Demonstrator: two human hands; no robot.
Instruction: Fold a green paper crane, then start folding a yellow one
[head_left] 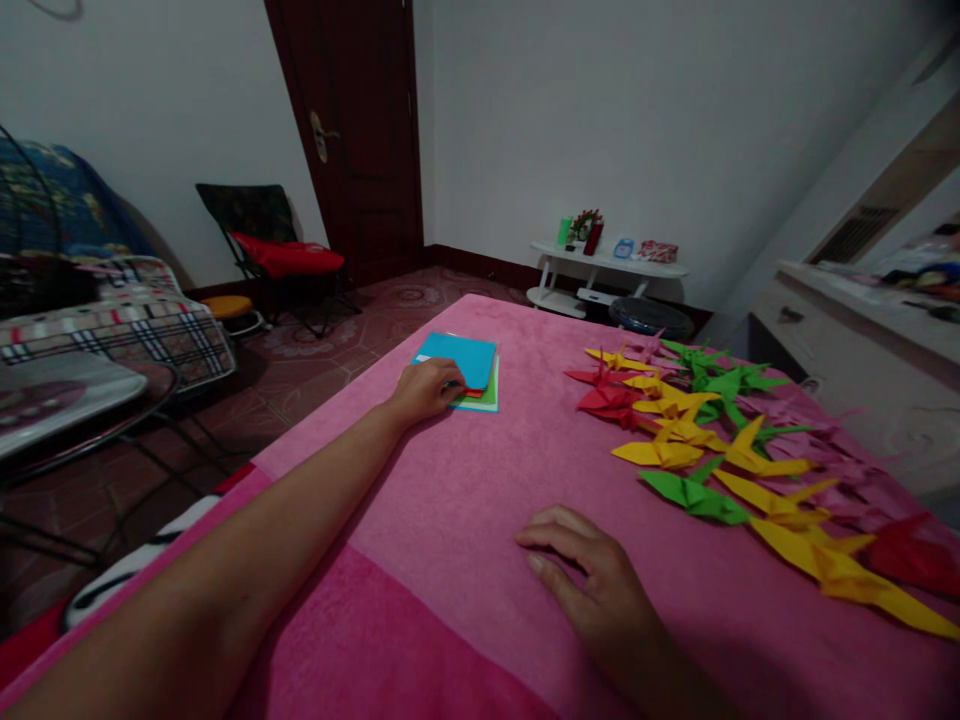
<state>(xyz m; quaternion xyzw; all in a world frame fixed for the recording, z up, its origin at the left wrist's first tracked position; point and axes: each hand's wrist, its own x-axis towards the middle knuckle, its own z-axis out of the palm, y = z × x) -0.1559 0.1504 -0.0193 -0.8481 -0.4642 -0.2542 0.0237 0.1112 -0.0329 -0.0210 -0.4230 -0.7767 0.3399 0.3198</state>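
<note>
Pink table (465, 475); left hand (426, 388) on paper stack (463, 358), mid-frame, grip unclear; likely light, creasable, best pinched at edge; right hand (581, 568), lower centre, half-curled, empty.

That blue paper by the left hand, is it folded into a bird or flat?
Flat: the blue paper shows one broad, smooth face atop the stack, with the left hand at its corner.

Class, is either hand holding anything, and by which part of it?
The left hand has its fingers at the near edge of the paper stack; whether they grip it cannot be told. The right hand holds nothing.
</note>
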